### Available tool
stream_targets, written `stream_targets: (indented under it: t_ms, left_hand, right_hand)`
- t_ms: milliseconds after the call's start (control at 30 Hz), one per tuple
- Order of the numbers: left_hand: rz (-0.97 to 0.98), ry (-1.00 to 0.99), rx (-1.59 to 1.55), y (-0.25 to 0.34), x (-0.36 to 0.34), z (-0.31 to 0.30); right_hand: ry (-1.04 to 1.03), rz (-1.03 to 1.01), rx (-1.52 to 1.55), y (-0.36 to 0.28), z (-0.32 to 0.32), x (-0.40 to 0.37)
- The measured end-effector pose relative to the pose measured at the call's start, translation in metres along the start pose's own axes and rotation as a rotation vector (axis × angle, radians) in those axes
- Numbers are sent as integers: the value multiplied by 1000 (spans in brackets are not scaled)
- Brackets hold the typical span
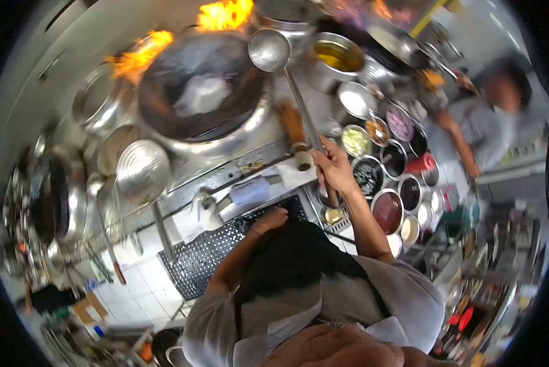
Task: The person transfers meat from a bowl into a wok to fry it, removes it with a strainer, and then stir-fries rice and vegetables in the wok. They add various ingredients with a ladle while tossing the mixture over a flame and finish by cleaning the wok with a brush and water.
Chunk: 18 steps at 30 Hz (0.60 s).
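Note:
My right hand (pixel 336 166) is wrapped around the long handle of a metal ladle (pixel 269 50). The ladle's bowl hangs just right of a large dark wok (pixel 183 76), which has a pale, whitish patch inside. Flames (pixel 225 14) rise behind the wok. Close to the front of my black apron (pixel 299 263) is my left hand (pixel 273 219), its fingers curled; what they hold, if anything, is hidden. A bluish-grey cloth (pixel 250 191) lies on the stove's front ledge, just beyond that hand.
A perforated strainer (pixel 143 166) rests left of the wok. A metal pot of yellow oil (pixel 337 56) stands to its right. Bowls of ingredients, including dark red sauce (pixel 387 211), crowd my right side. Another person (pixel 479 122) works at the far right, holding a handled tool.

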State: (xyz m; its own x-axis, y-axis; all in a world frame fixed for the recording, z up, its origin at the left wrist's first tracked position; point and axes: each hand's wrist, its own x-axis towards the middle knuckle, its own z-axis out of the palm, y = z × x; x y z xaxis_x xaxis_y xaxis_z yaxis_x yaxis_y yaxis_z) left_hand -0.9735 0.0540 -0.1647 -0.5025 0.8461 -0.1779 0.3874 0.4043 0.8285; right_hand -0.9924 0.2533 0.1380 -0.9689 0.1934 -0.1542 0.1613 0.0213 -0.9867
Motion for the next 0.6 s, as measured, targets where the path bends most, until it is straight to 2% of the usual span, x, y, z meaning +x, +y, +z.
stream_targets:
  t_ms: [33, 67, 100, 200, 300, 400, 533, 600]
  left_hand:
    - [-43, -78, -60, 8, -4, -14]
    - [-57, -22, -72, 9, -11, -15]
    - [-100, -58, -56, 8, -16, -21]
    - [-96, -148, -89, -47, -29, -7]
    - [-242, -248, 20, -16, -36, -27]
    - [-143, -245, 135, -29, -32, -19]
    - [-236, -193, 168, -16, -21, -21]
    - [-227, -160, 175, -4, -18, -30]
  right_hand:
    - [83, 27, 18, 1, -15, -23]
    - [158, 47, 38, 3, -27, -43]
    - [212, 47, 61, 4, -38, -59]
    - [402, 76, 131, 21, -57, -84]
    - [498, 142, 53, 47, -80, -79]
    - [581, 127, 58, 66, -98, -61]
    - [656, 84, -94, 105, -120, -35]
    - [611, 112, -49, 111, -127, -32]
